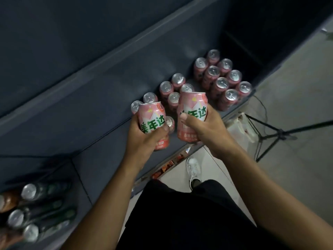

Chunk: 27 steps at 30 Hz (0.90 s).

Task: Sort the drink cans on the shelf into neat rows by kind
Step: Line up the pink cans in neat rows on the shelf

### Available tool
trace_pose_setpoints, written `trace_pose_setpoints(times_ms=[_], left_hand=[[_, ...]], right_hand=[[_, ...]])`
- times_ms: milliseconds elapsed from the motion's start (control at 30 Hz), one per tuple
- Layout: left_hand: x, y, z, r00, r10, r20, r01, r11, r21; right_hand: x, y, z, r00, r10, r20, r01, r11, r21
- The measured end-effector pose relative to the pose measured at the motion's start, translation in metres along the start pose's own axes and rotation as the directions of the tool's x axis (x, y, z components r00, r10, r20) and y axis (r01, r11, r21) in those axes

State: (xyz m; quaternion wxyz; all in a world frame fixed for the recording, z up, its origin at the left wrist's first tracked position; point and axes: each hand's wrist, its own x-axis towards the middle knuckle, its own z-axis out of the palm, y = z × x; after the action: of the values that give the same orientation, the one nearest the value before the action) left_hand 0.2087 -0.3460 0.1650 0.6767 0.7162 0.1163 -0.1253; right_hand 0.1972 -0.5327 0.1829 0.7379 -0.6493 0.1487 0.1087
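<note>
1. My left hand: fingers and thumb clamped round a pink can with green lettering, held upright over the dark shelf.
2. My right hand: fingers wrapped tight on a second pink can of the same print, at 3 o'clock of the first, a gap between them.
3. Loose cluster of pink cans standing on the shelf at 12 o'clock, behind both held cans.
4. Tight block of darker pink cans in rows at 1 o'clock, at the shelf's end.
5. Green and brown cans in a separate section at 8 o'clock.
6. Tripod on the floor at 3 o'clock.
</note>
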Motion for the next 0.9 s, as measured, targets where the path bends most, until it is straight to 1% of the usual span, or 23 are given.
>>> trace_pose_setpoints(times_ms=[100, 167, 300, 467, 533, 633, 700, 767, 833, 900], left_hand=[[0.000, -0.014, 0.006, 0.992, -0.019, -0.122, 0.019, 1.000, -0.003], [0.000, -0.024, 0.008, 0.977, -0.043, -0.208, 0.042, 0.999, -0.008], [-0.001, -0.049, 0.010, 0.947, -0.059, -0.315, 0.068, 0.998, 0.017], [0.002, -0.090, 0.011, 0.936, -0.120, -0.331, 0.139, 0.990, 0.036], [0.004, -0.106, 0.012, 0.930, -0.153, -0.334, 0.170, 0.985, 0.023], [0.006, -0.130, 0.014, 0.928, -0.142, -0.345, 0.164, 0.986, 0.036], [0.008, -0.145, 0.016, 0.932, -0.123, -0.341, 0.157, 0.985, 0.075], [0.011, -0.155, 0.020, 0.927, -0.100, -0.362, 0.149, 0.983, 0.110], [0.014, -0.163, 0.026, 0.909, -0.110, -0.402, 0.168, 0.979, 0.113], [0.015, -0.170, 0.033, 0.891, -0.128, -0.435, 0.198, 0.973, 0.119]], right_hand=[[0.022, 0.002, -0.004, 0.997, 0.007, 0.072, -0.006, 1.000, -0.023], [0.034, 0.009, -0.003, 0.996, 0.026, 0.081, -0.023, 0.999, -0.040], [0.052, 0.034, 0.001, 0.992, 0.066, 0.106, -0.055, 0.992, -0.111], [0.062, 0.068, 0.005, 0.998, -0.062, 0.009, 0.061, 0.945, -0.323], [0.064, 0.086, 0.006, 0.998, -0.070, 0.001, 0.064, 0.897, -0.437], [0.066, 0.104, 0.004, 0.996, -0.085, 0.015, 0.079, 0.830, -0.552], [0.068, 0.113, 0.002, 0.998, -0.068, 0.016, 0.064, 0.817, -0.573], [0.071, 0.121, 0.003, 1.000, -0.016, 0.020, 0.024, 0.809, -0.588], [0.075, 0.132, 0.004, 1.000, 0.003, -0.008, -0.007, 0.755, -0.655], [0.076, 0.142, 0.004, 0.999, -0.009, -0.033, -0.016, 0.724, -0.689]])
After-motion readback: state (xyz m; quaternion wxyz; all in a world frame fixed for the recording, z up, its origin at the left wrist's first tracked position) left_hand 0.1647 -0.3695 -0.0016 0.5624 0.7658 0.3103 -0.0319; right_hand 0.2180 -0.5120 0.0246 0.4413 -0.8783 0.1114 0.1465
